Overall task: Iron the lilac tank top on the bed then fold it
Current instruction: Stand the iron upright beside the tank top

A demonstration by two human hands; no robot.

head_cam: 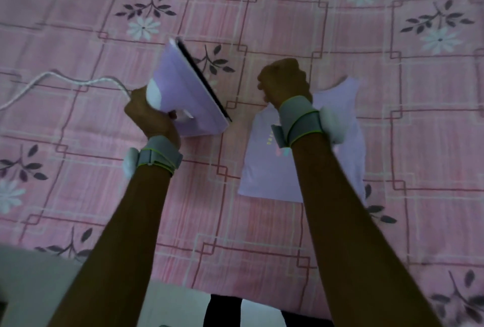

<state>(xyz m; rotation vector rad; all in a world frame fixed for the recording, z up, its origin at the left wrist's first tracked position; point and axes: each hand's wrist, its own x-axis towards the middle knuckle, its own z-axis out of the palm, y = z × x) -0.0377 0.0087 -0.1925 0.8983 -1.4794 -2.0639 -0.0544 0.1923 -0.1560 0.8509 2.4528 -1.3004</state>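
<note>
On the bed (262,12), spread with a pink sheet checked in squares and printed with dark-leaved white flowers, the lilac tank top (264,169) lies flat and unfolded, its straps pointing away from the person and its hem toward them. It lies directly under the right hand (284,81) and forearm, which cover the middle of it; a small pale print shows on its front just beside the right wrist. The right hand's grip is closed into a fist above the strap end of the top, and whether it pinches any fabric cannot be told from this angle.

To the left of that fist, well clear of the tank top, the left hand (150,117) has its grip wrapped around the handle of a lilac iron (183,91). The iron is tilted up on edge, its dark soleplate turned toward the right hand and lifted off the sheet. A white cord (52,83) trails from the back of the iron, away from the left grip toward the left edge of the bed. Both wrists wear grey bands (159,159) with white pods.
</note>
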